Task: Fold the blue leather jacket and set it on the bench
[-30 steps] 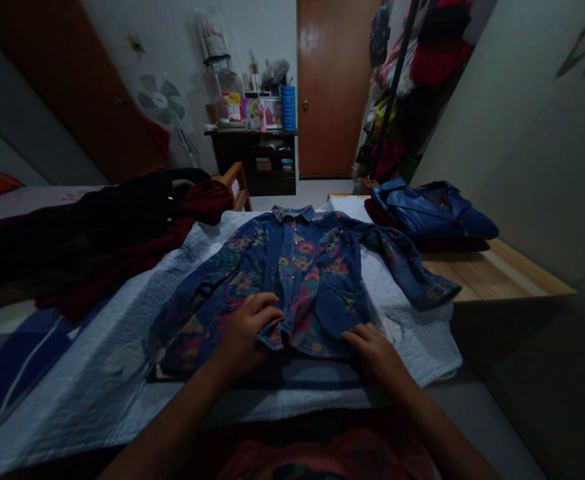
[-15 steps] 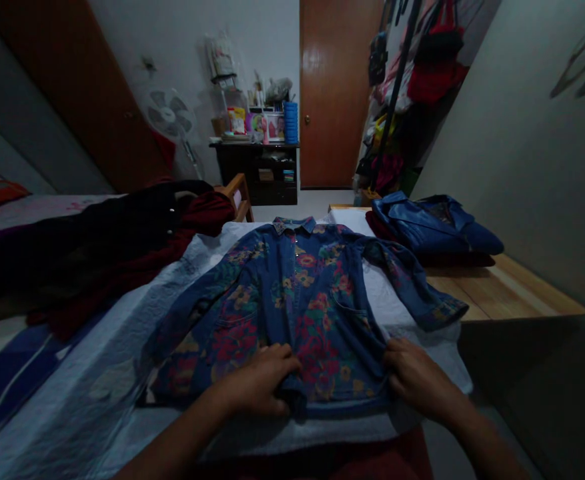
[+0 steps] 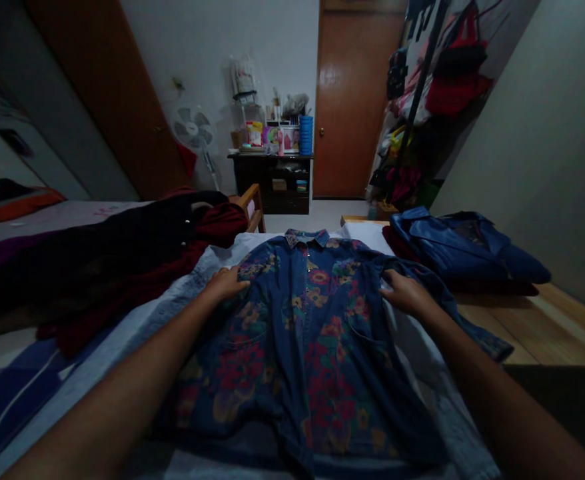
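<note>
A blue denim shirt [image 3: 317, 320] with red and yellow flowers lies front up, collar at the far end, its lower front rumpled. My left hand [image 3: 225, 283] is closed on the upper part of its left-side sleeve, just below the shoulder. On the other side my right hand [image 3: 405, 292] has its fingers closed at the sleeve near the armpit. That right-side sleeve stretches outward past my forearm, its cuff [image 3: 497, 348] over the wooden edge. My left forearm hides much of the other sleeve. Under the shirt is a pale cloth [image 3: 172, 303].
Folded blue clothing [image 3: 467, 247] is stacked on a wooden surface [image 3: 492, 320] at right. Dark and maroon clothes [image 3: 122, 253] are heaped at left. Farther back stand a fan [image 3: 194, 128], a dark cabinet [image 3: 252, 177] and a closed door [image 3: 345, 100]. Bags [image 3: 452, 93] hang at right.
Both hands have moved from the shirt's lower front and hem up to its sleeves near the shoulders. The shirt's lower front has shifted and is more rumpled. The camera view has shifted slightly.
</note>
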A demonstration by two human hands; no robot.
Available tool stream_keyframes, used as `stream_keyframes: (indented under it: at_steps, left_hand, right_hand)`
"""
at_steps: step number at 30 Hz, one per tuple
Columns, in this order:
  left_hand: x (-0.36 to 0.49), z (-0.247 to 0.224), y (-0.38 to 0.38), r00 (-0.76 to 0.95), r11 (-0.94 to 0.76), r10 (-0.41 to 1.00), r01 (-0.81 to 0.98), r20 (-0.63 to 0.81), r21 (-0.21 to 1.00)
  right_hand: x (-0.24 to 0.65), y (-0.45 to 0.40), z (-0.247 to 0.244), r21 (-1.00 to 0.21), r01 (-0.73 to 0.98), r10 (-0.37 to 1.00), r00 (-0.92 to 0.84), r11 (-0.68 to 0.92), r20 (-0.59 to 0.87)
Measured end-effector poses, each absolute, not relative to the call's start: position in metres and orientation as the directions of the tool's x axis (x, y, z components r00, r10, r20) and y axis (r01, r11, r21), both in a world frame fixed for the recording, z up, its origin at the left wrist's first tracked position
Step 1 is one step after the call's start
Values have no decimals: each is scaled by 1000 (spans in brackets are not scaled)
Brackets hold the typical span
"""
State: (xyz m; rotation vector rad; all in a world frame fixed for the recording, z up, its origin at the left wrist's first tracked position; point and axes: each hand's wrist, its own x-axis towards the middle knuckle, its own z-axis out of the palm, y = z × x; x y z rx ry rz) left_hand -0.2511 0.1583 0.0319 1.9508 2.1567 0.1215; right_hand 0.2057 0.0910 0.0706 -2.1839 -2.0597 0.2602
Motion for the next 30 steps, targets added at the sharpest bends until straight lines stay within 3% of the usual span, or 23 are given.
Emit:
stream_keyframes:
  at_steps: [2,5,9,15,22,27,30]
  left_hand:
    - [-257,27,177,-139,178,974,958,-179,224]
    - [-257,21,194,-153,212,963,938,-223,275]
    - [-254,12,207,-142,201,970,927,-199,318]
    - [-258,12,219,-148,173,984,931,-103,320]
    - [-276,45,201,-230,204,948,970,221,132]
    - [-280,57,186,-204,193,941,979,268,68]
    - [-278,51,186,-177,173,954,984,241,36]
  right_hand:
    - [201,113,71,-179,971,986,152,-162,-71]
    - [196,138,63,-230,946,974,214,-227,-80]
    - [190,160,43,-295,924,968,251,-245,-16]
    - [184,180,30,-283,939,957,245,-195,155]
    - [182,199,45,-216,971,954,157,-101,257]
    - [179,210,45,-179,981,934,132,-75,332]
    - [181,213,33,-157,980,958,159,-124,240]
